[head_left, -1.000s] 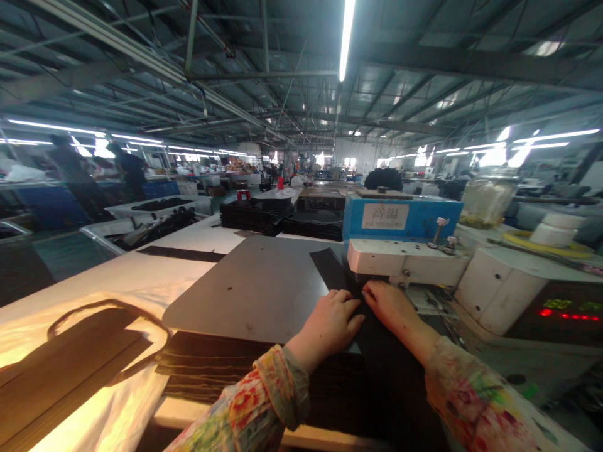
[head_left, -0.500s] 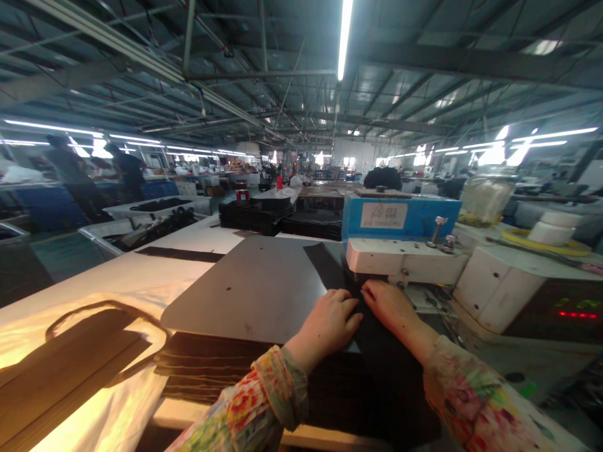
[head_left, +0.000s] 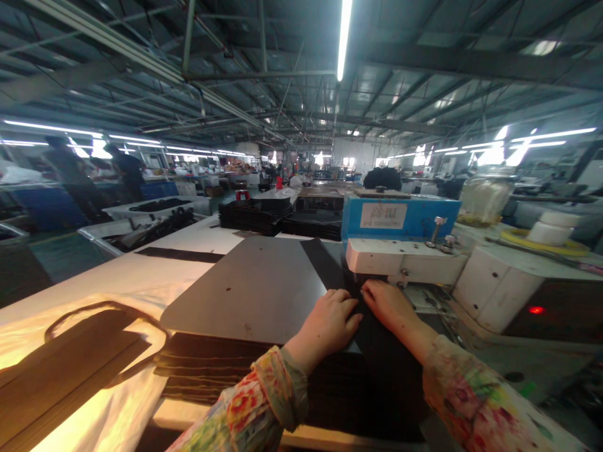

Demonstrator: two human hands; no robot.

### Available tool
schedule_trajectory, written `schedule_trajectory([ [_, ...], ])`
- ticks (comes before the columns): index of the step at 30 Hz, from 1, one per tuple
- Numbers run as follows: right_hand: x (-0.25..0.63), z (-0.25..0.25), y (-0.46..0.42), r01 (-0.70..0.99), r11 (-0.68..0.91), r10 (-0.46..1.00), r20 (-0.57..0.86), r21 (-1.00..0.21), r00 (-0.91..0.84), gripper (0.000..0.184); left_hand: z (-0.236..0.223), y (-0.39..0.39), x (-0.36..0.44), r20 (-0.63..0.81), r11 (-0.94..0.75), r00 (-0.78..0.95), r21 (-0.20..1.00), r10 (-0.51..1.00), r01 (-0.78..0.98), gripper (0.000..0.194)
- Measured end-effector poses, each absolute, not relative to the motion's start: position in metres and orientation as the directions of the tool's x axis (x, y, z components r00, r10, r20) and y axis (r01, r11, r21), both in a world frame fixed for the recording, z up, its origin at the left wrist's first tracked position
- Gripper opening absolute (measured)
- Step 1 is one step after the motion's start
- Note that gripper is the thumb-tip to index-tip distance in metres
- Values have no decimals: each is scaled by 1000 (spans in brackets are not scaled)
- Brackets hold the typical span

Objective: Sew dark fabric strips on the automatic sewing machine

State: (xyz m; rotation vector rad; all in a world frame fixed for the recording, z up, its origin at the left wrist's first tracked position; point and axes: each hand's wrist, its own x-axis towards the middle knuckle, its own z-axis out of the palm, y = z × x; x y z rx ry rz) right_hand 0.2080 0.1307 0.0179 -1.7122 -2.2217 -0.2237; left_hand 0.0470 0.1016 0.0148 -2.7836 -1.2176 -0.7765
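A long black strip of sheet material (head_left: 320, 262) runs from the grey metal plate (head_left: 264, 289) back between my hands and hangs down toward me. My left hand (head_left: 333, 319) lies over the strip with its fingers curled and pressed down at its left edge. Close beside it, my right hand (head_left: 384, 303) pinches the strip's right side, fingertips just in front of the white head of a machine (head_left: 377, 256). The fingertips hide the strip's edge there, along with the spot under the machine head.
Brown sheets (head_left: 202, 370) are stacked below the plate. Black folded pieces (head_left: 254, 215) lie at the back of the white table (head_left: 117, 270). A blue machine cover (head_left: 424, 216), a glass jar (head_left: 485, 198) and a control box (head_left: 551, 307) stand right. Two people (head_left: 125, 172) are far left.
The black strip has slid slightly away from me across the plate, and its hanging end has shifted left. My hands have stayed in place. The control box's red lights look different.
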Motion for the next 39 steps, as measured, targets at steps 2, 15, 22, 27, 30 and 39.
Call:
schedule_trajectory([
  [2,208,17,131,961,266,909,350,-76,-224,15,15,102,47,446,-700,575,187,686,689,28],
  [15,209,16,131,960,268,906,362,-84,-221,14,18,100,46,439,-698,576,192,689,690,28],
  [22,210,15,132,962,264,907,356,-70,-223,15,18,100,47,440,-704,584,184,683,686,28],
  [27,209,15,132,962,262,909,353,-71,-222,15,17,101,46,442,-707,586,179,679,684,28],
  [30,210,15,133,960,270,907,353,-69,-230,14,16,101,47,444,-707,586,177,678,685,28],
  [39,209,16,131,963,261,908,355,-65,-222,15,18,101,47,444,-713,592,173,672,679,28],
])
